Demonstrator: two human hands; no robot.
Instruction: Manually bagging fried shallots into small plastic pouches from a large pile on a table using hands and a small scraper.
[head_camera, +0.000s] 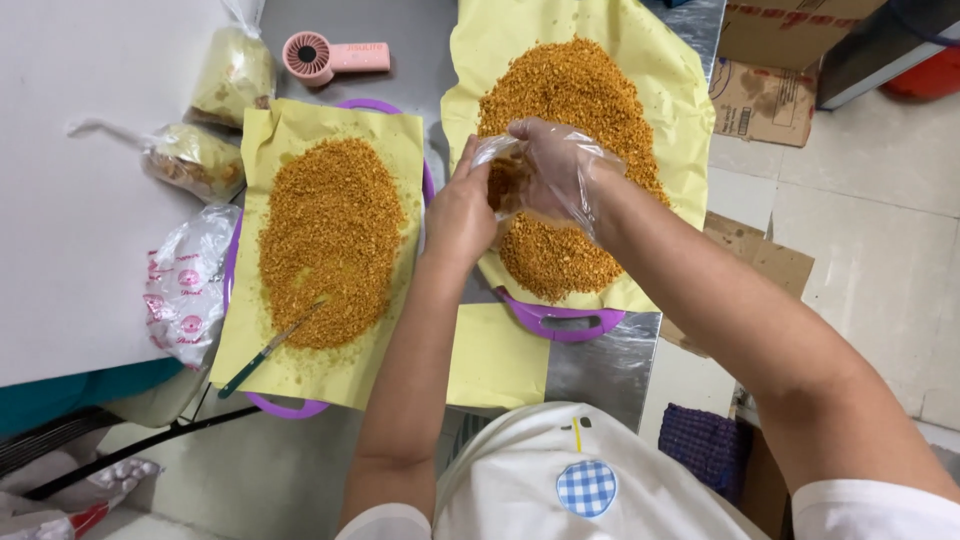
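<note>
My right hand (560, 165) wears a loose clear plastic glove and hovers over the right pile of orange-brown fried crumbs (570, 120), which lies on yellow paper (670, 90) in a purple tray (560, 322). My bare left hand (462, 205) pinches the glove's edge at the right hand's palm. A second pile of crumbs (330, 240) lies on yellow paper (400, 135) in another purple tray (285, 407) to the left, with a green-handled spoon (265, 352) resting in it.
Two filled clear bags (235, 75) (195, 160) and a pink hand-held fan (335, 55) lie at the back left. A stack of printed plastic bags (185, 290) sits beside the left tray. Cardboard boxes (765, 95) stand on the floor at right.
</note>
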